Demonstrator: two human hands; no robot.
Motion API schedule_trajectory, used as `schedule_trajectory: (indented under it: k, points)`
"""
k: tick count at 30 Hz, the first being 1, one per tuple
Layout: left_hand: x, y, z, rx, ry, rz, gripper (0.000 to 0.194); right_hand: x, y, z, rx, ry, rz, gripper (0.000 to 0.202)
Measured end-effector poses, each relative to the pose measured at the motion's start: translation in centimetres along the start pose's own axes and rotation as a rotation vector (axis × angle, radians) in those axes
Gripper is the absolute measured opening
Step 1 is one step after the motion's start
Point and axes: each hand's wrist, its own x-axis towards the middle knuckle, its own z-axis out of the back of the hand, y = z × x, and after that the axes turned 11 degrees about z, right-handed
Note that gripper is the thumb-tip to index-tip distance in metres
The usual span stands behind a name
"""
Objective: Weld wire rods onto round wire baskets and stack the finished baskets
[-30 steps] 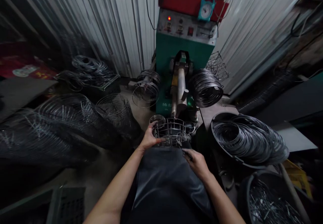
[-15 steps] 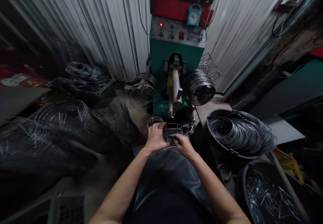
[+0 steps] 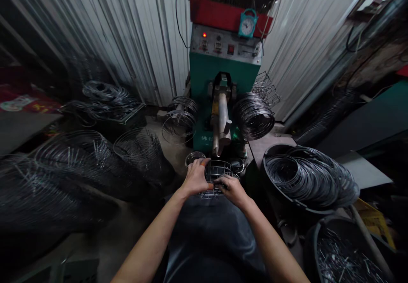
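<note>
The basket is metal wire with a dull shine. The dark apron looks smooth and glossy. The machine has green painted metal, with an arm of worn, matt metal. The wall is ridged sheet metal. The clock and tub look like plastic.

A grey metal wire basket, its curved side an open grid of crossing bars, sits partly hidden, just in front of the green machine.
</note>
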Motion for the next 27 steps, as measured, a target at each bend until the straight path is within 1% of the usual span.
schedule_trajectory:
  k: [3,7,10,13,17,20,22,24,25,27]
  points:
    - [1.1,0.1,-0.1,-0.013,-0.003,0.016,0.085,0.7,-0.6,0.3,-0.032,0.008,0.002,0.023]
    - [3.0,0.0,0.2,-0.03,0.007,0.055,0.086,2.4,-1.5,1.3,-0.086,0.013,-0.017,0.02]
    - [4.2,-0.2,0.4,-0.019,0.03,0.08,0.082,3.3,-2.1,1.7,-0.077,-0.001,-0.018,0.019]
    - [4.5,-0.4,0.4,0.006,0.033,0.084,0.08,3.2,-2.3,1.4,-0.067,-0.048,-0.02,0.017]
    - [4.4,-0.8,0.3,0.035,-0.011,0.124,0.085,2.7,-2.3,0.7,-0.152,-0.089,-0.058,0.023]
    - [5.0,-1.0,0.2,0.05,-0.039,0.153,0.085,3.3,-2.5,0.6,-0.178,-0.104,-0.092,0.025]
    - [5.6,-1.0,0.2,0.059,-0.029,0.185,0.084,3.9,-2.5,0.7,-0.187,-0.124,-0.129,0.023]
    - [6.1,-0.9,0.2,0.075,-0.018,0.199,0.084,4.2,-2.3,0.8,-0.185,-0.18,-0.167,0.019]
    - [6.3,-0.9,0.1,0.083,-0.018,0.202,0.083,4.0,-2.1,0.8,-0.173,-0.231,-0.182,0.018]
    - [6.4,-0.9,0.1,0.099,-0.023,0.199,0.084,3.1,-1.8,0.6,-0.111,-0.388,-0.232,0.023]
